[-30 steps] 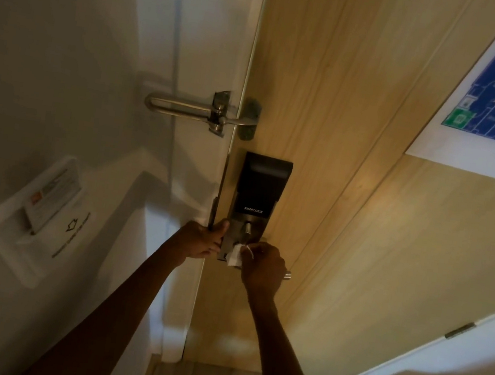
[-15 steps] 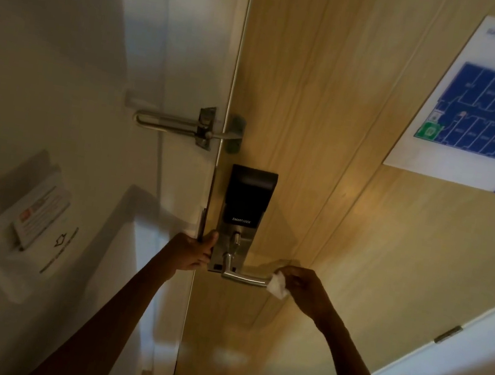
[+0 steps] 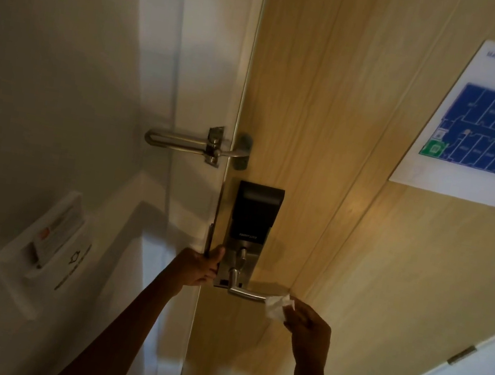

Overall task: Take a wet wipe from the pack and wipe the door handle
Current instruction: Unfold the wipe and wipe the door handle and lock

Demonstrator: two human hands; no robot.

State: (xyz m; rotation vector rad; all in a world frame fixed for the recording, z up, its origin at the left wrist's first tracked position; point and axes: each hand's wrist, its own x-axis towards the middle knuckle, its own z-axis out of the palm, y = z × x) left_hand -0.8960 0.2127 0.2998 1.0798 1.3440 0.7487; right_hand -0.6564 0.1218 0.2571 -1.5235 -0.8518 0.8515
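Note:
A silver lever door handle [image 3: 245, 293] sticks out to the right from a black and silver smart lock [image 3: 251, 220] on a light wooden door [image 3: 332, 103]. My right hand [image 3: 309, 331] pinches a crumpled white wet wipe [image 3: 278, 308] right at the free tip of the handle. My left hand [image 3: 197, 268] grips the edge of the door beside the lock plate, thumb pointing up. The wipe pack is not in view.
A metal swing-bar door guard [image 3: 201, 145] spans the white frame and door above the lock. A white key-card holder [image 3: 48, 241] is on the left wall. A blue floor-plan sign [image 3: 489, 127] hangs on the door at upper right. A hinged white panel [image 3: 458, 357] stands at lower right.
My right hand slid the wipe from the lock end of the handle out to its free tip. My left hand stayed on the door edge. The view tilted upward.

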